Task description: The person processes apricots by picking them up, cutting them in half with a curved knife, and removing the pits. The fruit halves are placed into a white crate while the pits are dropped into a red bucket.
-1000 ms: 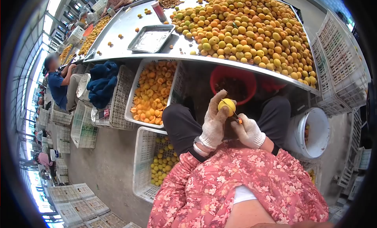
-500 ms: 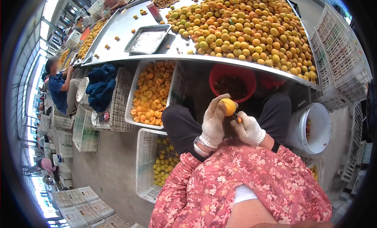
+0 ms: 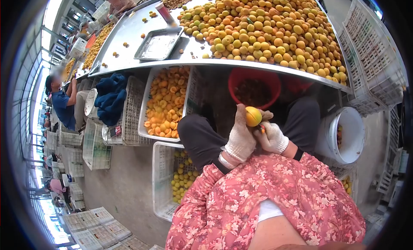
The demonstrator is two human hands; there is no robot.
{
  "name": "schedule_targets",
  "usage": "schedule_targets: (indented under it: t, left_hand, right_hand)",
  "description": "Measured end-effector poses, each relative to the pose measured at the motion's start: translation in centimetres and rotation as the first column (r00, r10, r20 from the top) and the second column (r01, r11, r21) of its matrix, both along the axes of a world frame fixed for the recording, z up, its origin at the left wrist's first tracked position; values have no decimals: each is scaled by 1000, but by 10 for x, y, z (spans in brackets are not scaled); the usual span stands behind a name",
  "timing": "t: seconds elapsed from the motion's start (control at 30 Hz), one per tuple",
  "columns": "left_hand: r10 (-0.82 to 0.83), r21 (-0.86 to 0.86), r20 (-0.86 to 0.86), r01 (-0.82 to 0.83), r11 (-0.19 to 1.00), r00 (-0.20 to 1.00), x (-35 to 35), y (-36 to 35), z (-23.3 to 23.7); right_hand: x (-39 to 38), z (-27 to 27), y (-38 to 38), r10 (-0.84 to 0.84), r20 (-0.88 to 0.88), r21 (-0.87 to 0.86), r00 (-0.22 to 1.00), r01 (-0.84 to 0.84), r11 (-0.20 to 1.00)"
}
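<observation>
My left hand (image 3: 240, 139), in a white knit glove with soiled fingers, is closed around a yellow-orange apricot (image 3: 252, 117). A thin dark line runs down the fruit's side. My right hand (image 3: 274, 139), gloved the same way, grips a small knife (image 3: 262, 128) just below the apricot. Only a bit of its orange-red handle shows; the blade is mostly hidden. The right fingers touch the fruit's far side. Beyond my hands, a red basin (image 3: 232, 87) holds brown pieces that look like pits.
A metal table (image 3: 200, 62) carries a large heap of apricots (image 3: 266, 30), a steel tray (image 3: 158, 43) and a red cup (image 3: 164, 12). Halved apricots fill a crate (image 3: 165, 101) at left, above a crate of whole fruit (image 3: 162, 181). A white bucket (image 3: 344, 136) stands right. Another person (image 3: 63, 99) sits at far left.
The apricot has turned in my left hand, so the dark line now faces me. My right fingers have moved up against the fruit, and both hands have shifted slightly right.
</observation>
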State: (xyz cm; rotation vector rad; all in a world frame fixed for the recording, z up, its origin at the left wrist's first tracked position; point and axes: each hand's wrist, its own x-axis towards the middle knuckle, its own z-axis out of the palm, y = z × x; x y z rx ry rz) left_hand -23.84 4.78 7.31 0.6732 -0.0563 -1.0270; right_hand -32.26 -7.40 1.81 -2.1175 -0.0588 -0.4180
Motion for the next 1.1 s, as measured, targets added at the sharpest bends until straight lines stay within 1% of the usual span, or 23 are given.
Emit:
schedule_targets:
  t: [0.07, 0.1, 0.13, 0.17, 0.2, 0.23, 0.27, 0.3, 0.33, 0.37, 0.4, 0.47, 0.53, 0.6, 0.67, 0.73, 0.77, 0.8, 0.9, 0.97, 1.0, 1.07, 1.1]
  left_hand:
    - [1, 18, 1, -1, 1000, 1000, -1, -1, 2]
    - [35, 53, 7, -36, 998, 999, -3, -2, 3]
    - [80, 85, 20, -81, 993, 997, -4, -3, 3]
    - [69, 61, -32, -67, 996, 997, -3, -3, 0]
    - [83, 10, -10, -83, 996, 996, 0, -3, -2]
    - [64, -36, 44, -63, 997, 997, 8, -1, -15]
    - [112, -79, 73, -106, 991, 991, 11, -3, -25]
    - [120, -91, -8, -120, 989, 993, 12, -3, -29]
    - [90, -203, -14, -91, 975, 996, 16, -5, -40]
    - [181, -180, 101, -161, 970, 978, 13, -5, -34]
    - [182, -227, 68, -162, 960, 981, 14, -1, -28]
    - [225, -243, 57, -205, 948, 973, 13, 2, -34]
    - [242, -225, 102, -214, 951, 965, 14, 7, -35]
    - [282, -109, 293, -261, 959, 913, 11, 11, -32]
    - [302, -114, 328, -280, 953, 895, 11, 12, -26]
    - [291, -73, 426, -288, 955, 857, 13, 10, -20]
    - [286, -37, 469, -305, 952, 835, 13, 10, -16]
    - [289, -39, 472, -308, 951, 833, 12, 9, -12]
    - [266, -81, 356, -253, 964, 896, 13, 10, -9]
    - [251, -74, 341, -241, 968, 906, 10, 12, -17]
    - [235, -66, 326, -226, 972, 916, 10, 13, -17]
    - [222, -64, 316, -213, 975, 922, 6, 15, -15]
    - [209, -63, 305, -199, 978, 929, 4, 16, -14]
  right_hand:
    - [-2, 3, 6, -47, -13, 154, 999, 49, 987]
    - [-3, 4, 6, -33, -66, 187, 997, 45, 981]
    - [-8, 9, 5, -50, -166, 185, 985, 81, 979]
    - [-6, 14, 4, -41, -245, 176, 969, 86, 981]
    - [-3, 7, 5, -66, -162, 141, 984, 90, 986]
    - [1, 14, 6, -37, -262, 240, 964, 103, 965]
    - [5, 11, 2, -60, -197, 129, 979, 87, 988]
    - [7, 14, -2, -60, -229, 82, 972, 81, 993]
    - [8, 17, -4, -51, -249, 114, 967, 82, 990]
    - [11, 24, -4, -24, -235, 130, 972, 55, 990]
    - [13, 27, -4, -17, -231, 141, 973, 51, 989]
    - [19, 12, -5, 12, -168, 126, 986, 10, 992]
    - [22, 12, 0, 45, -174, 124, 984, -23, 992]
    - [23, 6, 2, -17, -179, 56, 984, 27, 998]
    - [25, 11, 4, 5, -173, 63, 985, 6, 998]
    - [26, 15, 6, -4, -55, -2, 998, 4, 1000]
    - [26, 17, 6, -2, -28, -20, 1000, 2, 1000]
    - [26, 20, 7, 1, -24, -20, 1000, -2, 1000]
    - [25, 24, 8, 25, 8, 28, 1000, -25, 999]
    - [22, 23, 6, 104, -184, 169, 977, -73, 983]
    - [20, 25, 8, 106, -182, 170, 978, -74, 983]
    - [14, 25, 11, 148, -264, 411, 953, -28, 911]
    - [12, 17, 12, 150, -265, 411, 952, -29, 911]
